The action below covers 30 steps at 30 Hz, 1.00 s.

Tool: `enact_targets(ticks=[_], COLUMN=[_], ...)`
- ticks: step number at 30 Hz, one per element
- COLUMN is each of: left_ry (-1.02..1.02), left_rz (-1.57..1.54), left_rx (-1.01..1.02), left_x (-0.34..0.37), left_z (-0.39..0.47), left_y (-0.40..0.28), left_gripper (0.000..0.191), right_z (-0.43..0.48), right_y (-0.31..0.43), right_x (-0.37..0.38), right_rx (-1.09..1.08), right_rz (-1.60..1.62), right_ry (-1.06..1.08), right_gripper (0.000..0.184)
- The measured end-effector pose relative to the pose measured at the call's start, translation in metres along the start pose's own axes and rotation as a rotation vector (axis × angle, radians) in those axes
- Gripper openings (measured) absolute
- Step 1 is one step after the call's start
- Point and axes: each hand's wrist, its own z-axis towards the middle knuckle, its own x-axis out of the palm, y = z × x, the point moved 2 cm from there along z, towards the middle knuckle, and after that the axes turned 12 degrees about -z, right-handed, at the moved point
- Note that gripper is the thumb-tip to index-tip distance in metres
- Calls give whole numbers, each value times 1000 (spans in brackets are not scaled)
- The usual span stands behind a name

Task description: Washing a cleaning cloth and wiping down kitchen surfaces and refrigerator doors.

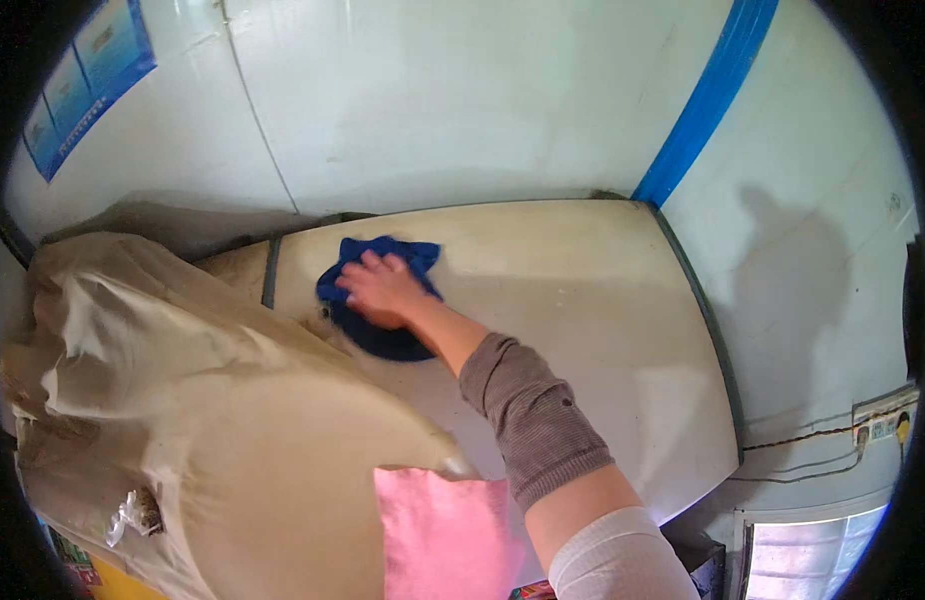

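My right hand [380,289] lies palm down, fingers spread, on a crumpled dark blue cloth [372,341]. The cloth rests on a broad off-white panel [567,322] with dark grey edging, marked by small specks. That arm reaches in from the lower right, a brown ribbed sleeve cover around the forearm. My left hand is out of view. A pink cloth [443,532] overlaps the panel's near edge at the bottom. Left of the blue cloth, a beige fabric cover [267,450] lies bunched and folded, hiding part of the panel.
A small clear plastic bag [139,514] with dark contents lies on the cover. White walls [470,97] stand behind, with a blue strip [706,105] at the corner and a blue poster [91,79]. Plugs and cords run from an outlet strip [882,421] at right.
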Motion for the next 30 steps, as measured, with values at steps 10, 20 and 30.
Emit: enact_targets(ticks=[10, 20, 30], left_ry=[84, 389, 467], left_rz=[-114, -251, -296], left_rx=[-81, -216, -229], left_x=[43, 85, 43], left_z=[13, -110, -247], left_y=[21, 10, -6], left_gripper=[53, 54, 56], right_z=[-413, -390, -423], right_y=[-291, -148, 99], right_x=[-45, -47, -102], right_rx=[1375, 1104, 701], right_rz=[-285, -325, -127], right_ry=[477, 238, 103], right_gripper=[46, 57, 50])
